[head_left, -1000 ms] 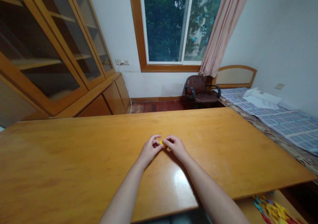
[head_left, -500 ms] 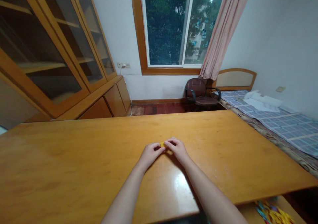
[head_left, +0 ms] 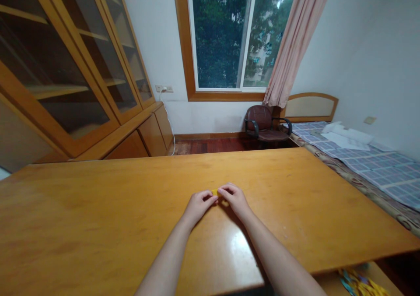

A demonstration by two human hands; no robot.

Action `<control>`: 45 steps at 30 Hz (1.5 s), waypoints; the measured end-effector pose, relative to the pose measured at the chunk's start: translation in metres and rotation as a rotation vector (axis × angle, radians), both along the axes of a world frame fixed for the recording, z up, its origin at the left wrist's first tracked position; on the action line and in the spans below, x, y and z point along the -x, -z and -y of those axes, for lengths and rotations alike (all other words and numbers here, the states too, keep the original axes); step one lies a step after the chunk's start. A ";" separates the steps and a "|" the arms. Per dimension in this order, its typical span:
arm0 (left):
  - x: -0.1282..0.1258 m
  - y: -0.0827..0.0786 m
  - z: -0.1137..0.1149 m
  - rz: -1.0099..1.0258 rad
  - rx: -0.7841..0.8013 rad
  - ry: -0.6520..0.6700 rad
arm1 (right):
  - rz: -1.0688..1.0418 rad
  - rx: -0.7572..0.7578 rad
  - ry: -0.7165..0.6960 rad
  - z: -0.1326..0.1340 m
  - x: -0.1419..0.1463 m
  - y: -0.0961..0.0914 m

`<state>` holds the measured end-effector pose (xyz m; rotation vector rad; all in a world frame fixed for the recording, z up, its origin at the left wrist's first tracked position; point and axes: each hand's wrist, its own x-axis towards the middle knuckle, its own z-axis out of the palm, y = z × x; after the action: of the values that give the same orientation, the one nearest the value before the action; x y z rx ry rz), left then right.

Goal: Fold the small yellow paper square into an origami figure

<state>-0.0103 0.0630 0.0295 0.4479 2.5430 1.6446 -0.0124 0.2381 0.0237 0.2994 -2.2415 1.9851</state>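
Note:
A small yellow strip [head_left: 215, 192] shows between my two hands, just above or on the wooden table [head_left: 98, 208]. Its ends are hidden by my fingers, and I cannot tell what it is made of. My left hand [head_left: 201, 202] pinches its left end between thumb and fingers. From the other side my right hand [head_left: 233, 196] pinches the right end, thumb toward me. The fingertips of both hands are close together.
Below the table's right front edge, an open drawer or shelf holds a pile of yellow and blue strips [head_left: 362, 283]. Beyond the table stand a brown armchair [head_left: 264, 125], a glass-fronted cabinet [head_left: 127, 112] at left and a bed [head_left: 361, 156] at right.
Both hands keep their pinch on the yellow strip, nearly in the same place. The whole view has shifted slightly downward in the picture.

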 end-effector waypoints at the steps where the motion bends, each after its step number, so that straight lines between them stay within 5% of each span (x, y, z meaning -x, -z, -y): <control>1: 0.000 0.000 0.000 0.003 -0.008 0.000 | 0.002 0.003 -0.001 0.000 0.000 0.000; 24: 0.003 0.011 0.003 0.060 -0.196 -0.068 | 0.022 0.038 0.015 -0.001 0.001 0.004; 45: 0.004 0.013 0.004 0.037 -0.169 -0.070 | 0.047 0.037 0.018 0.000 0.002 0.008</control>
<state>-0.0146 0.0595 0.0169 0.3403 2.4307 1.8837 -0.0147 0.2383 0.0159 0.2293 -2.2245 2.0426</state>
